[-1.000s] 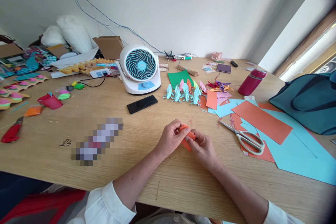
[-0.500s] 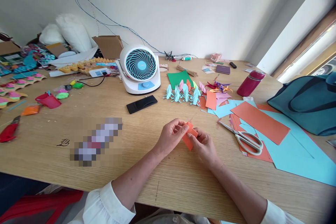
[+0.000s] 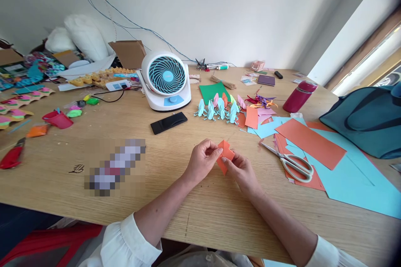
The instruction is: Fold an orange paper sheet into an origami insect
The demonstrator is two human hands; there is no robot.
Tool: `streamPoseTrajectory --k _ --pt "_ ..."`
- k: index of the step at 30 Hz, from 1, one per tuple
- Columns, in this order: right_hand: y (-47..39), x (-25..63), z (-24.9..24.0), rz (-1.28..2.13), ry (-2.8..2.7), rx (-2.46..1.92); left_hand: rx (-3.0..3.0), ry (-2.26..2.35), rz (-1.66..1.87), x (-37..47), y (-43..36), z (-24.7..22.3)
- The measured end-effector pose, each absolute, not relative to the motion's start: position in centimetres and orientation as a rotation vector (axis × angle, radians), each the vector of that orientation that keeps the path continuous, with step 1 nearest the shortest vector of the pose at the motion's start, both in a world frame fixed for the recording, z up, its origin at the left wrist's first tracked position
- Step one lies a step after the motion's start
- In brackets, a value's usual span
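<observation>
A small folded piece of orange paper (image 3: 224, 148) is held between my two hands above the table's front middle. Thumb and fingers of my left hand (image 3: 203, 158) pinch its left edge. From the right, my right hand (image 3: 242, 170) grips it too, the thumb lying on its face. The paper's top comes to a point, and part of it is covered by my fingers. Beyond my hands stand several folded light-blue paper figures (image 3: 221, 109), with pink, orange and yellow ones behind them.
Scissors (image 3: 297, 166) lie on orange and light-blue sheets (image 3: 360, 183) at the right, near a red bottle (image 3: 300, 96) and a teal bag (image 3: 366, 121). A white fan (image 3: 166, 79) stands at the back, a black case (image 3: 169, 123) before it. A red cutter (image 3: 12, 154) lies far left.
The orange paper has been turned and partly opened, so its upper end now shows a wider, pointed shape. Both hands stay in nearly the same place, still holding it.
</observation>
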State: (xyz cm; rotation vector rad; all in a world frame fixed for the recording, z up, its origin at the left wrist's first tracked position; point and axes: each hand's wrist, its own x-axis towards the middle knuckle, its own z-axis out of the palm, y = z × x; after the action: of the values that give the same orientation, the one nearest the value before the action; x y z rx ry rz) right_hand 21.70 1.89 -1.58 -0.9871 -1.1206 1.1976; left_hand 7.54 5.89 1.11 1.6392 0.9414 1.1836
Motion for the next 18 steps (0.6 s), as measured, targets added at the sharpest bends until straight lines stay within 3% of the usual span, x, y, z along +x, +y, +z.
streamPoseTrajectory --k 18 --pt "1.82 21.83 -1.18 1.253 -1.071 -0.965 1.709 0.914 1.191 7.36 5.81 1.75"
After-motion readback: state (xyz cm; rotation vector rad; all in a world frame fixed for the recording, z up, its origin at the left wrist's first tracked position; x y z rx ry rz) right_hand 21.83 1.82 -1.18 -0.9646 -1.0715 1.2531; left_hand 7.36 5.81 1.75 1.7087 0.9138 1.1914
